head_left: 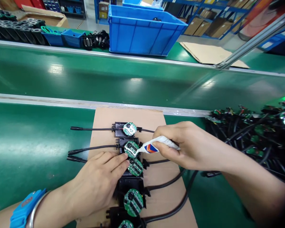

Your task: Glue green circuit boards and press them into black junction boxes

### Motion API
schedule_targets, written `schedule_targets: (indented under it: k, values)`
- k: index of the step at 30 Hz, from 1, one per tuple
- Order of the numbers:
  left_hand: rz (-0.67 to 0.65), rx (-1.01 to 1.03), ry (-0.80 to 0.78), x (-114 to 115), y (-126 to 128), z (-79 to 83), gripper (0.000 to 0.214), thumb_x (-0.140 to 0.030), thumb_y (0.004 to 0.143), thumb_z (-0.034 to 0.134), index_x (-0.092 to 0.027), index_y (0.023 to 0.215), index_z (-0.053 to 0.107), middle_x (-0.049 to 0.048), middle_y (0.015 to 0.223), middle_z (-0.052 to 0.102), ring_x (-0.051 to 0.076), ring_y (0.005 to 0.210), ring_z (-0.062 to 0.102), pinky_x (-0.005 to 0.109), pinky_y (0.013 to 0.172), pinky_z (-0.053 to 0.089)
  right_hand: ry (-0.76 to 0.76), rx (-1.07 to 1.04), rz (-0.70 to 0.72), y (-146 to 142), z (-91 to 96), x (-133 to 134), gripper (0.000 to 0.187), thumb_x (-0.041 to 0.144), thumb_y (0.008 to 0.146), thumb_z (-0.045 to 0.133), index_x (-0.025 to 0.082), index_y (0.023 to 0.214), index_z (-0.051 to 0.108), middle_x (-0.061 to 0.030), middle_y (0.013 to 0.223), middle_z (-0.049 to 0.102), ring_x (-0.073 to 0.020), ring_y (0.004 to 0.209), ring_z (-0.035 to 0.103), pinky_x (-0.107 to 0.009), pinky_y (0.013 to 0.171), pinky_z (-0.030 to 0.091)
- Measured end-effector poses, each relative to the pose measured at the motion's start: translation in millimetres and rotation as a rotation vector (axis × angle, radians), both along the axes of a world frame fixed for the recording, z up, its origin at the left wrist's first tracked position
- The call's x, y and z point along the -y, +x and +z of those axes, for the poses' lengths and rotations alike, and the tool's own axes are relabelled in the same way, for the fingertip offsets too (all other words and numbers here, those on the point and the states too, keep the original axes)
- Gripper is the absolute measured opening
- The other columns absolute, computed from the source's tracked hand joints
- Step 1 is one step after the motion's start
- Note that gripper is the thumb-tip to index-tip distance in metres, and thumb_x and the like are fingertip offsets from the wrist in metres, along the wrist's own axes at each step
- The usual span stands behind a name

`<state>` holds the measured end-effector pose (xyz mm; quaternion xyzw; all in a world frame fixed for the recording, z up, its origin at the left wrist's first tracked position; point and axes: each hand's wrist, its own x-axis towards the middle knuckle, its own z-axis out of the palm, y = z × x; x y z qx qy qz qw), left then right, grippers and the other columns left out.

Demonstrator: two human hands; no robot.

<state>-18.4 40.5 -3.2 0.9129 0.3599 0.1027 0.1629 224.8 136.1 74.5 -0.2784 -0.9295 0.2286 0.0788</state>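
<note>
My right hand [180,145] is closed around a white squeeze tube [165,142] with an orange and blue mark. Its nozzle tip meets a round green circuit board [131,149], where a white line of paste shows. My left hand [97,180] lies with fingers stretched out over the black housings, fingertips at the edges of this board and the circuit board below it [135,167]. The topmost circuit board [129,129] bears white paste on its face. Nearer to me sits another circuit board [133,202] on its black housing, with a thick cable running right.
Under the row lies a cardboard sheet [156,115] on the green table [38,133]. A heap of wired boards and cables [256,139] fills the right side. Beyond the metal rail stand a big blue crate [142,31], small blue bins [72,38] and black parts [23,30].
</note>
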Motion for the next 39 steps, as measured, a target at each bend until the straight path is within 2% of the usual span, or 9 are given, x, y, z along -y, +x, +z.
schedule_targets:
  k: [12, 19, 23, 29, 39]
  values:
    - [-0.017, -0.002, 0.021, 2, -2, -0.3, 0.051, -0.007, 0.081, 0.046, -0.013, 0.132, 0.049, 0.0094, 0.14, 0.05, 0.025, 0.117, 0.054, 0.042, 0.097, 0.047, 0.05, -0.026, 0.008, -10, -3.8, -9, 0.019, 0.017, 0.089, 0.044, 0.017, 0.073, 0.055, 0.0025, 0.059, 0.048, -0.0086, 0.051, 0.039, -0.023, 0.052, 0.03]
    - [-0.204, 0.008, 0.074, 18, -3, 10.9, 0.043, -0.017, 0.092, 0.036, -0.011, 0.133, 0.047, 0.0077, 0.139, 0.051, 0.025, 0.109, 0.057, 0.038, 0.092, 0.048, -0.02, -0.04, -0.093, 6, 3.6, 8, 0.012, 0.019, 0.086, 0.051, 0.018, 0.076, 0.057, 0.0042, 0.055, 0.049, -0.0076, 0.046, 0.04, -0.022, 0.047, 0.029]
    - [-0.223, -0.016, 0.088, 22, -1, 7.2, 0.043, -0.019, 0.095, 0.032, -0.009, 0.135, 0.046, 0.0084, 0.141, 0.048, 0.025, 0.118, 0.053, 0.038, 0.097, 0.045, -0.096, -0.077, -0.029, -1, 1.0, 18, 0.015, 0.02, 0.089, 0.047, 0.017, 0.079, 0.058, 0.0015, 0.062, 0.056, -0.0087, 0.052, 0.045, -0.022, 0.052, 0.033]
    - [-0.229, -0.021, 0.122, 23, -3, 2.4, 0.043, -0.018, 0.095, 0.033, -0.009, 0.135, 0.046, 0.009, 0.142, 0.048, 0.026, 0.121, 0.051, 0.038, 0.098, 0.045, -0.089, -0.057, 0.017, -15, -7.3, 21, 0.02, 0.022, 0.092, 0.043, 0.017, 0.083, 0.059, 0.0006, 0.062, 0.055, -0.0098, 0.056, 0.046, -0.024, 0.055, 0.033]
    - [-0.252, -0.033, 0.125, 22, -3, 2.8, 0.043, -0.019, 0.095, 0.035, -0.01, 0.135, 0.046, 0.0084, 0.142, 0.047, 0.027, 0.121, 0.052, 0.039, 0.097, 0.046, -0.144, -0.005, 0.046, 3, -1.3, 32, 0.019, 0.022, 0.093, 0.042, 0.018, 0.078, 0.053, 0.0032, 0.058, 0.049, -0.0085, 0.051, 0.041, -0.024, 0.05, 0.028]
